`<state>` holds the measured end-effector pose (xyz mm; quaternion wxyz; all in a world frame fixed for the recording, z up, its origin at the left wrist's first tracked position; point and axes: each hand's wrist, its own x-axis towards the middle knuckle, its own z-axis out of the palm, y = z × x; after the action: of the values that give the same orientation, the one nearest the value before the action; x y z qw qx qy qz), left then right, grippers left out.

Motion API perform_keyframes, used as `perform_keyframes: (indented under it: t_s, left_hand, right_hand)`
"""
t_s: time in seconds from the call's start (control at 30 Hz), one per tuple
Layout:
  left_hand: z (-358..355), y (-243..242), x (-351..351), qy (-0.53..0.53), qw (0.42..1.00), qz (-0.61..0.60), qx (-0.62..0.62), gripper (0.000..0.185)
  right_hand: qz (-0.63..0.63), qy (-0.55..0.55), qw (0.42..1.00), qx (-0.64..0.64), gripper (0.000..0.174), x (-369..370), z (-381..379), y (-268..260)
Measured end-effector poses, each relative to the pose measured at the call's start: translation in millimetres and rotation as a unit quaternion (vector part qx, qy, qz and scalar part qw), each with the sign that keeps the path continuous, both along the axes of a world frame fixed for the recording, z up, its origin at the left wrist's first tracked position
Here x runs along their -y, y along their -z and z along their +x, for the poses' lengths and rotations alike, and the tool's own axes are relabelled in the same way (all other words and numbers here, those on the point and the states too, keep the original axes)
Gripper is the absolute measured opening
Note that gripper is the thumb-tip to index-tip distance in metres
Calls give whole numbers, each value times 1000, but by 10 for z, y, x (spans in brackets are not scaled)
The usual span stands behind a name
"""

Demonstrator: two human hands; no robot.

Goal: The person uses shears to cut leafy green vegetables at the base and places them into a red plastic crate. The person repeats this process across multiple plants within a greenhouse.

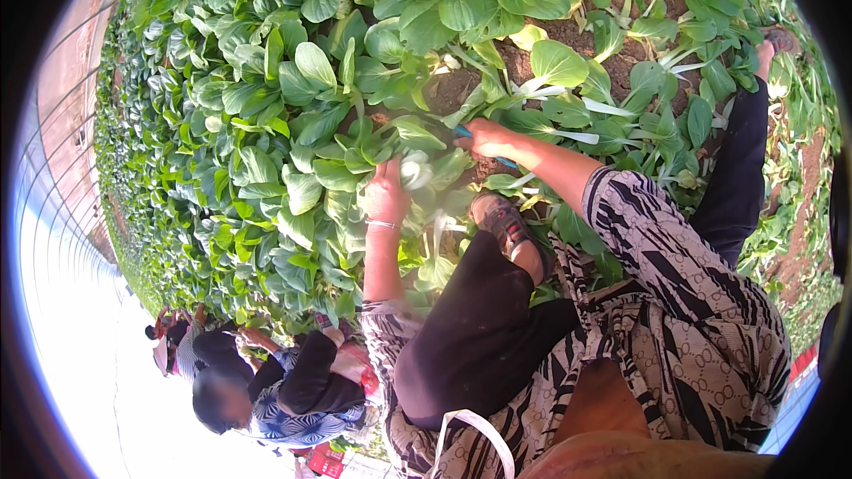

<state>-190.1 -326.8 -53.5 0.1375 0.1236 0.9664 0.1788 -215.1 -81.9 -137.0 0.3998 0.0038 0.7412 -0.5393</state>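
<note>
My left hand point(387, 194) is closed around a head of bok choy point(416, 171), whose pale base is blurred and points toward my right hand. To its right, my right hand point(491, 140) grips a tool with a blue handle point(462, 131); its blade cannot be made out. Loose bok choy leaves point(566, 136) with white stalks lie on the soil just beyond my right hand. Bare brown soil point(456, 90) shows between the two hands and the standing plants.
Dense rows of standing bok choy point(266, 146) fill the left and top. My sandalled foot point(509, 223) rests close below my hands. At lower left a co-worker point(299, 392) crouches, with other people farther off. Arched greenhouse ribs point(63, 103) curve along the left.
</note>
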Motion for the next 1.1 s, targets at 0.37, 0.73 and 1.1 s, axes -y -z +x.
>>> perform_keyframes:
  t_s: [0.37,0.73,1.1]
  left_hand:
    - [19,78,75,12,998,35,-41,53]
    - [429,-314,-39,7,995,9,-104,60]
    - [422,-1905,-686,210,948,69,-230,54]
  right_hand:
    - [-44,-24,997,65,27,94,-109,156]
    - [-61,21,997,40,22,-166,333,-375]
    - [-281,287,916,-20,30,-1124,671,-1705]
